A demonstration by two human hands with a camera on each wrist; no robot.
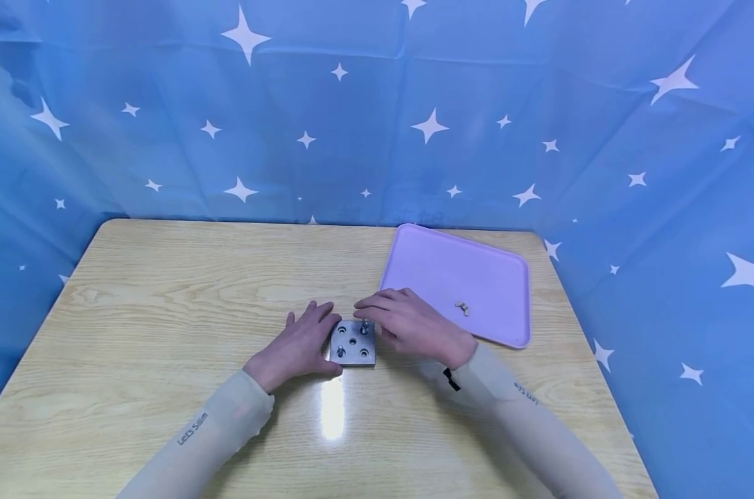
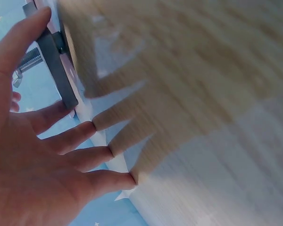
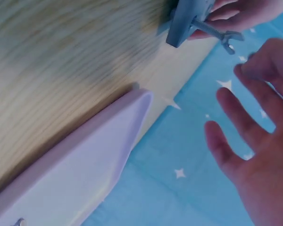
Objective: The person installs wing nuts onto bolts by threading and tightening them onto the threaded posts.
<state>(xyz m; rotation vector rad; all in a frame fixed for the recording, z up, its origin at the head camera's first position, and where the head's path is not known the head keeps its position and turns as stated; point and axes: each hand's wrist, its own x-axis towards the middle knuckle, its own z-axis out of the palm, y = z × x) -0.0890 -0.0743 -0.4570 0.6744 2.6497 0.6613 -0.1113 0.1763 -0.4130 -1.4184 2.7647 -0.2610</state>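
Observation:
A square dark metal plate [image 1: 354,358] with several holes is raised off the tabletop at one edge in the left wrist view. My left hand [image 1: 302,344] grips it between thumb and forefinger, its other fingertips resting on the table. Two bolts stand up from the plate: one near the front left [image 1: 341,351], one at the back right [image 1: 364,326]. One bolt [image 3: 212,32] ends in a forked, wing-like head. Beside that bolt hovers my right hand [image 1: 411,322], fingers loosely bent and apart from it in the right wrist view.
A shallow lilac tray [image 1: 508,277] lies behind and right of the plate, partly behind my right hand. Small tan metallic pieces [image 1: 462,307] lie in it. The wooden table [image 1: 196,291] backs onto a blue curtain [image 1: 377,159] with white stars.

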